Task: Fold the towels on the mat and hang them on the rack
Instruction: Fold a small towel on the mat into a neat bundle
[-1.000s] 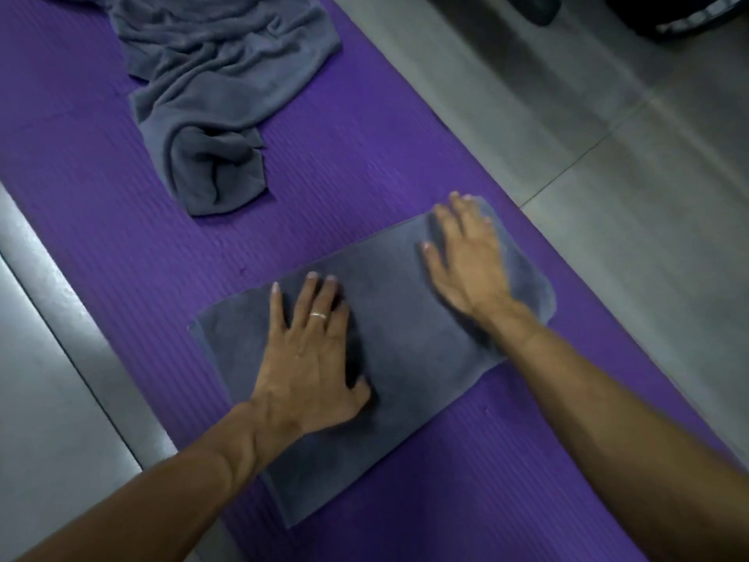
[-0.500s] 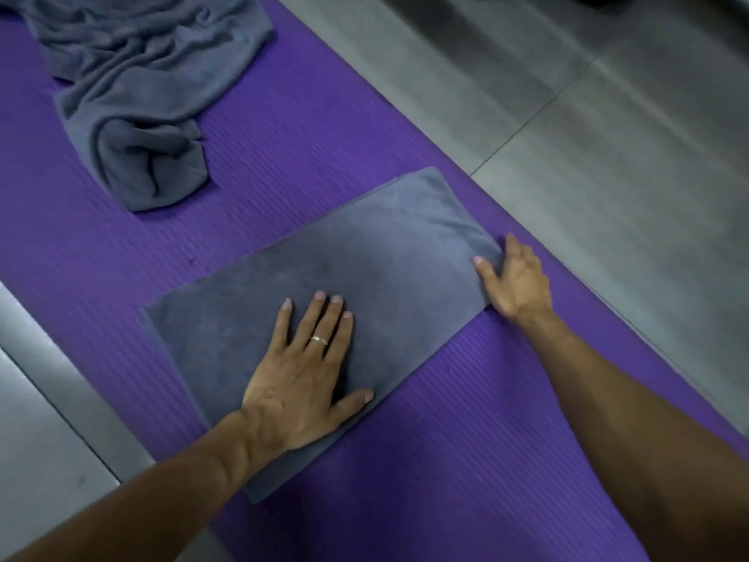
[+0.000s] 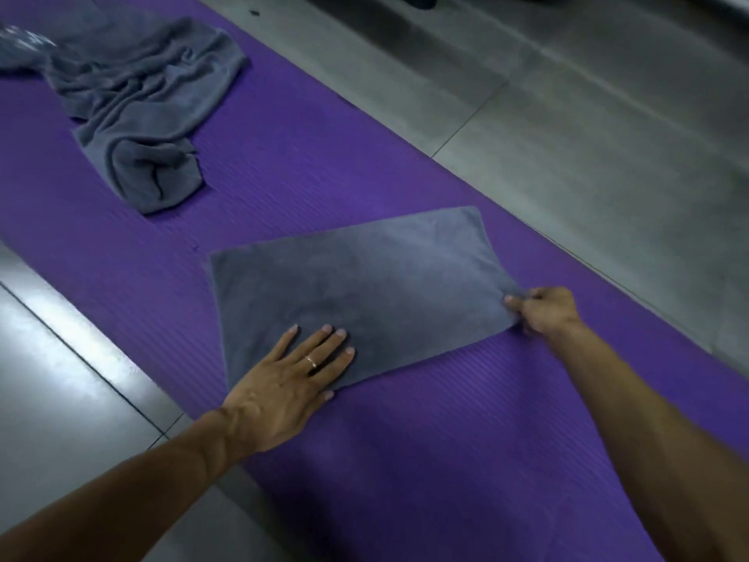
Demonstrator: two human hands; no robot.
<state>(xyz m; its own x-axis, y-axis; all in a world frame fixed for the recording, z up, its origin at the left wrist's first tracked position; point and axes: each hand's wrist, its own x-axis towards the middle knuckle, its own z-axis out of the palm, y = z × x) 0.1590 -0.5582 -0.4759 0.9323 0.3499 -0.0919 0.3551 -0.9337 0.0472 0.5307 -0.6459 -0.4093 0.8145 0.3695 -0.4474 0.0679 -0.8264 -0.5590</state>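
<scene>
We see our left hand (image 3: 283,393) lying flat, palm down, on the near left corner of the folded grey towel (image 3: 364,285); its fingers are straight and slightly spread, pointing up and to the right across the cloth, with a ring (image 3: 311,361) on one finger and the thumb reaching just past the towel's near edge onto the mat. The left forearm runs in from the lower left corner of the view. Our right hand (image 3: 545,310) sits at the towel's near right corner, its fingers curled and pinching that corner, knuckles turned toward the towel; the right forearm comes in from the lower right edge.

The folded towel lies flat on the purple mat (image 3: 405,460) as a smooth rectangle. Its long axis runs from the near left, under the left palm, to the far right, toward the mat's right edge, so it sits slantwise across the mat. The far right corner ends close to the mat's edge beside the grey tiled floor (image 3: 587,135).

A second grey towel (image 3: 142,115), still crumpled and unfolded, lies in a heap on the mat at the upper left, well apart from the folded one
</scene>
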